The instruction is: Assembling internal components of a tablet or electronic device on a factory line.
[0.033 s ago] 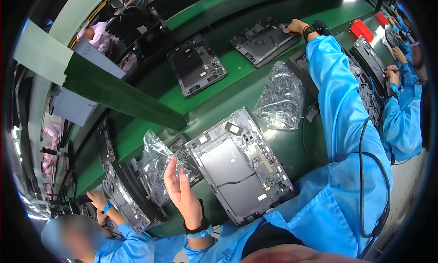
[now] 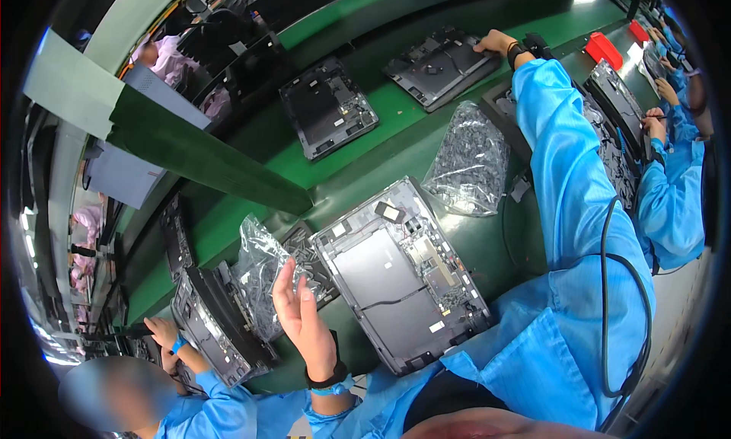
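Observation:
An opened laptop base (image 2: 384, 275) lies in front of me, with its circuit board and a black cable exposed. To the left of it my left hand (image 2: 304, 321) is raised, fingers stretched out and nothing in them. A clear plastic bag (image 2: 260, 275) lies just beyond that hand, beside a tray of small dark parts (image 2: 312, 268). My right arm reaches far forward. At its end my right hand (image 2: 499, 44) grips the right corner of another dark laptop base (image 2: 442, 70) on the green bench; part of the fingers is hidden.
A third laptop base (image 2: 327, 108) lies at the back. A clear bag of small dark parts (image 2: 472, 161) sits right of centre. A green post (image 2: 205, 153) rises on the left. Co-workers at left and right handle other laptop bases. Red bins (image 2: 603, 51) stand far right.

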Available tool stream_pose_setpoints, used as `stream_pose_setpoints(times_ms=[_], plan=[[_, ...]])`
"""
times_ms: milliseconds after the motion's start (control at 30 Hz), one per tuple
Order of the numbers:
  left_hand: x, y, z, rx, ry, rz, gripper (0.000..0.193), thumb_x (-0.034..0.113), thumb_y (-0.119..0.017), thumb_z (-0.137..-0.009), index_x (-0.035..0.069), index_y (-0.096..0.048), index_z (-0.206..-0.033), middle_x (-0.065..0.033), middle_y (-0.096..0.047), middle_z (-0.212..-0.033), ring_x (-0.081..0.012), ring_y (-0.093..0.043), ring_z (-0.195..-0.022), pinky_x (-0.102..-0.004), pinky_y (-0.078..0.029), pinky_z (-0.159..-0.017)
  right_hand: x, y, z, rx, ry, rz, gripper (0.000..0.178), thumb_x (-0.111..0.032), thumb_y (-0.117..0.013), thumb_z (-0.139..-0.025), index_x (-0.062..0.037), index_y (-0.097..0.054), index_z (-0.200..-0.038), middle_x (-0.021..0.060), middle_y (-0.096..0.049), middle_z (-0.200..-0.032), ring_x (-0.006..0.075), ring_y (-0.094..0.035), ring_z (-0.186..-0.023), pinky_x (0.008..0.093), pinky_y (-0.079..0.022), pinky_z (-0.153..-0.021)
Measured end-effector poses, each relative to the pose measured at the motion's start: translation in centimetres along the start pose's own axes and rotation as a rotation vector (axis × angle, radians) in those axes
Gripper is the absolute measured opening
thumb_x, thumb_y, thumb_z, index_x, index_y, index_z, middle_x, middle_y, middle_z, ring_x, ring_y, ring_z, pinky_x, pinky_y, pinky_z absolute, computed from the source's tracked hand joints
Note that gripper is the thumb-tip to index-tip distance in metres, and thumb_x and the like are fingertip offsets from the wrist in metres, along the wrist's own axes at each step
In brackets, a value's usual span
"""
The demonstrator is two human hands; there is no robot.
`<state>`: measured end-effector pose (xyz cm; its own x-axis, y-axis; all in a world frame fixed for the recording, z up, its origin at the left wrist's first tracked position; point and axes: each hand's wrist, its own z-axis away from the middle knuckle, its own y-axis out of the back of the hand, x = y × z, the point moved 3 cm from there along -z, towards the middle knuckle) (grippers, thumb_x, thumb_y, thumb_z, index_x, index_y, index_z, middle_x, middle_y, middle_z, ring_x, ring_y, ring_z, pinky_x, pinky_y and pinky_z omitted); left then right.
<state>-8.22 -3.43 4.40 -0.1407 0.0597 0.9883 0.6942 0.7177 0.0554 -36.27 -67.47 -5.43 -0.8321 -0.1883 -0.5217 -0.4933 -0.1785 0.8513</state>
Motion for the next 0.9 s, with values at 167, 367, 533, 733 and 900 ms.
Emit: stream_pose_setpoints(times_ms=[167, 367, 533, 733, 900], plan=[[2.9, 0.0, -0.9, -0.135, -0.104, 0.000, 0.045, 0.010, -0.050, -0.096, -0.002, -0.041, -0.139, -0.0191, -0.046, -0.143, -0.0284, -0.039, -0.137, -0.0433, -0.029, -0.113, -2.1, 2.4, 2.6, -0.213, -0.097, -0.798, 0.024, -0.011, -0.071, -0.080, 0.0032, -0.068, -0.098, 0.0110, -0.070, -0.093, 0.0261, -0.068, -0.084, 0.0381, -0.054, -0.080], [5.0, -5.6, -4.1, -0.439, 0.037, 0.255, 0.050, 0.021, -0.054, -0.099, -0.006, -0.040, -0.139, -0.0226, -0.046, -0.141, -0.0298, -0.044, -0.134, -0.0426, -0.036, -0.110, -7.5, 3.9, 14.6, -0.143, -0.131, -1.121, 0.017, -0.014, -0.061, -0.091, 0.0007, -0.065, -0.099, 0.0073, -0.069, -0.096, 0.0183, -0.065, -0.088, 0.0406, -0.053, -0.084], [4.7, -11.3, -5.9, -0.506, 0.410, 0.498, 0.069, 0.034, -0.051, -0.101, -0.014, -0.024, -0.141, -0.0347, -0.036, -0.142, -0.0409, -0.040, -0.134, -0.0481, -0.037, -0.112, -10.2, 3.4, 26.1, -0.081, 0.209, -1.656, 0.011, -0.008, -0.063, -0.089, -0.0045, -0.063, -0.100, 0.0066, -0.065, -0.100, 0.0202, -0.063, -0.089, 0.0383, -0.053, -0.081], [4.1, -11.6, -6.3, -0.278, 0.217, 0.674, 0.037, 0.029, -0.048, -0.103, -0.002, -0.052, -0.122, -0.0143, -0.059, -0.124, -0.0288, -0.056, -0.115, -0.0482, -0.044, -0.100, -19.1, 2.6, 45.2, -0.072, 0.262, -1.518, 0.037, -0.019, -0.061, -0.094, -0.0012, -0.050, -0.125, 0.0068, -0.062, -0.112, 0.0157, -0.060, -0.099, 0.0315, -0.050, -0.084], [1.9, -5.7, -6.2, -0.064, 0.228, 0.521, 0.039, 0.029, -0.046, -0.104, -0.002, -0.052, -0.127, -0.0112, -0.059, -0.128, -0.0245, -0.057, -0.115, -0.0408, -0.043, -0.103, -15.0, 0.7, 45.0, -0.210, 0.363, -1.678, 0.032, -0.024, -0.053, -0.100, -0.0026, -0.056, -0.124, 0.0057, -0.065, -0.109, 0.0140, -0.061, -0.091, 0.0294, -0.049, -0.083]])
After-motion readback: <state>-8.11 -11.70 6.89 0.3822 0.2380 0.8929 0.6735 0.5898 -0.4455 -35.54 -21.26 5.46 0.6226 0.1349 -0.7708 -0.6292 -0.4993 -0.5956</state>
